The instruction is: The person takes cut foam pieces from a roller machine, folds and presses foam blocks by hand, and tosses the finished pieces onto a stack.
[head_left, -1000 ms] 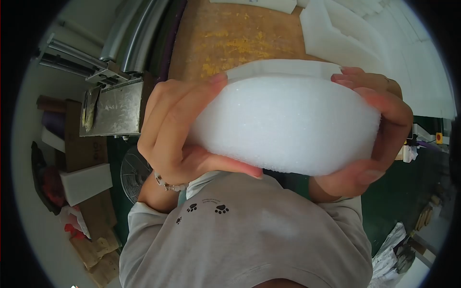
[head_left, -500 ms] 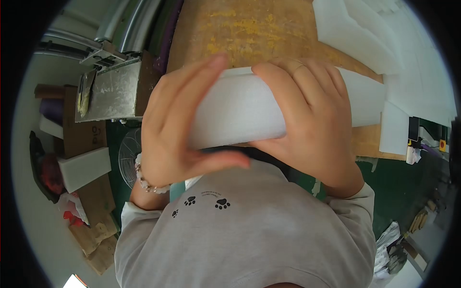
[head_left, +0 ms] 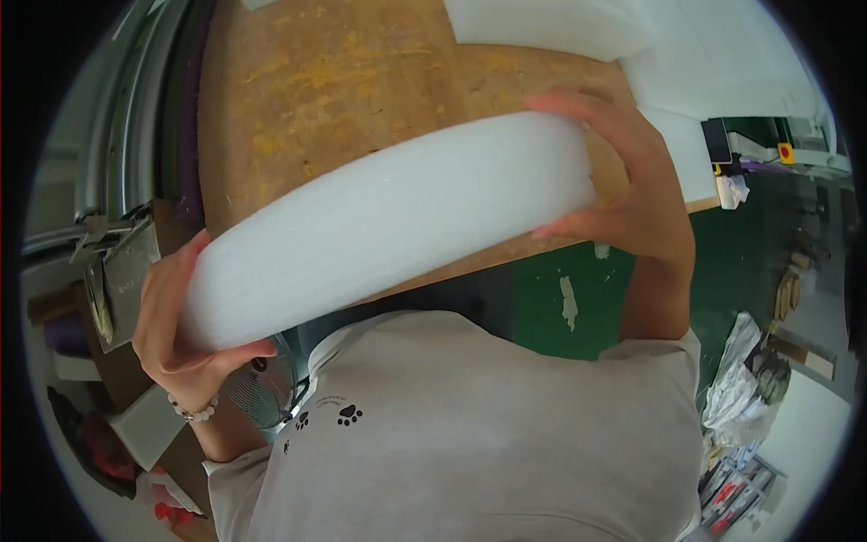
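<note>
A long block of white foam (head_left: 388,230) lies across the head view, tilted so that its right end is higher. My left hand (head_left: 167,330) is closed round its lower left end, thumb on the near edge and fingers on the far side. At the other end my right hand (head_left: 646,194) spans the block between thumb and fingertips, with a gap at the palm. The block covers part of the wooden tabletop (head_left: 361,81) beneath it.
More white foam pieces (head_left: 551,27) are on the table's far right. A machine with metal rollers (head_left: 117,144) stands along the left. A wire fan (head_left: 262,388) is on the lower left, and bags (head_left: 736,379) lie at the lower right.
My hands have moved apart to opposite ends of the foam block, and its whole length now shows. The block is slanted and the view has turned.
</note>
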Action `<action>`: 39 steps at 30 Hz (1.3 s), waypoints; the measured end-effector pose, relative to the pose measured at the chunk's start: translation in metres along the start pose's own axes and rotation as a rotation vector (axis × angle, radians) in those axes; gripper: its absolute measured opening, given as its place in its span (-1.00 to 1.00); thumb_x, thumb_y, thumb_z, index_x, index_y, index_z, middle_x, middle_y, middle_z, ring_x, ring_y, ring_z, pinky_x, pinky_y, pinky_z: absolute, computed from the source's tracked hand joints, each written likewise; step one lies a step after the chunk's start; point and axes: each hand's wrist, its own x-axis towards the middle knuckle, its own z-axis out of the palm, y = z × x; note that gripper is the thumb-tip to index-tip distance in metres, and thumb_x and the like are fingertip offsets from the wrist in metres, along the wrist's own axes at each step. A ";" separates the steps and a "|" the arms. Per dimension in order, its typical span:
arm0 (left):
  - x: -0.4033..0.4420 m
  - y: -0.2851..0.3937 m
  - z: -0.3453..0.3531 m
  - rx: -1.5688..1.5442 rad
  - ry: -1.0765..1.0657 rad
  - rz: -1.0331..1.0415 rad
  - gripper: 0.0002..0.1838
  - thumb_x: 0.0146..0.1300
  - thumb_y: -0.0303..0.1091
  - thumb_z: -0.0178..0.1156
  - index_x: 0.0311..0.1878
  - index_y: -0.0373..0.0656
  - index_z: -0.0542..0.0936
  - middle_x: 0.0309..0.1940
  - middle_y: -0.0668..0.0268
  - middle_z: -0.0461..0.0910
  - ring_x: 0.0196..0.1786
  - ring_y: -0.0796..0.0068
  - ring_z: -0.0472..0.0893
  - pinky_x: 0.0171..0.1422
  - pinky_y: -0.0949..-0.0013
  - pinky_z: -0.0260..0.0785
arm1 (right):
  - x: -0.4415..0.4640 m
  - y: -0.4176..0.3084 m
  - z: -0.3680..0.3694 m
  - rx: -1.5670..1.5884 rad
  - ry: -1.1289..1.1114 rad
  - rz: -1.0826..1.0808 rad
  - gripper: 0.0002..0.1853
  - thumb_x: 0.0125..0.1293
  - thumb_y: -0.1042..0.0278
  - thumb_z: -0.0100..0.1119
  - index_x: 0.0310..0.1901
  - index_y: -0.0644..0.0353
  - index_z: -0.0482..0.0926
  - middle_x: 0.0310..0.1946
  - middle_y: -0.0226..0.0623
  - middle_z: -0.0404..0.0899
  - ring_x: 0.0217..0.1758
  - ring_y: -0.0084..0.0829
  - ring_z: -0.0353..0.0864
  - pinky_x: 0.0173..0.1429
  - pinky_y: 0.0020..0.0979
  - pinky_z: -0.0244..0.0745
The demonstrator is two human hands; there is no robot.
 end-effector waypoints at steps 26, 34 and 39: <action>0.032 -0.073 0.056 -0.171 0.548 -0.178 -0.45 0.55 -0.01 -0.16 0.39 -0.22 0.31 0.26 -0.07 0.51 0.28 0.13 0.50 0.42 0.12 0.28 | 0.057 0.044 0.098 0.475 0.602 0.278 -0.50 0.60 0.03 -0.35 0.31 0.18 0.37 0.14 -0.05 0.51 0.17 -0.25 0.51 0.20 -0.28 0.39; 0.031 -0.111 0.084 0.717 -0.381 -0.303 -0.41 0.57 0.04 -0.20 0.53 -0.02 0.22 0.51 0.37 0.28 0.61 0.33 0.11 0.65 -0.13 -0.19 | 0.108 0.089 0.113 -0.112 -0.149 0.124 -0.55 0.62 0.08 -0.30 0.39 0.02 0.36 0.27 -0.15 0.46 0.27 -0.22 0.45 0.42 -0.13 0.22; 0.030 -0.114 0.099 0.658 -0.361 -0.075 -0.38 0.57 0.04 -0.28 0.54 -0.09 0.20 0.55 0.38 0.23 0.63 0.42 0.07 0.68 -0.12 -0.37 | 0.132 0.084 0.159 -0.601 -0.216 -0.186 -0.52 0.60 0.08 -0.31 0.41 0.01 0.34 0.29 -0.22 0.48 0.37 -0.19 0.43 0.57 -0.08 0.05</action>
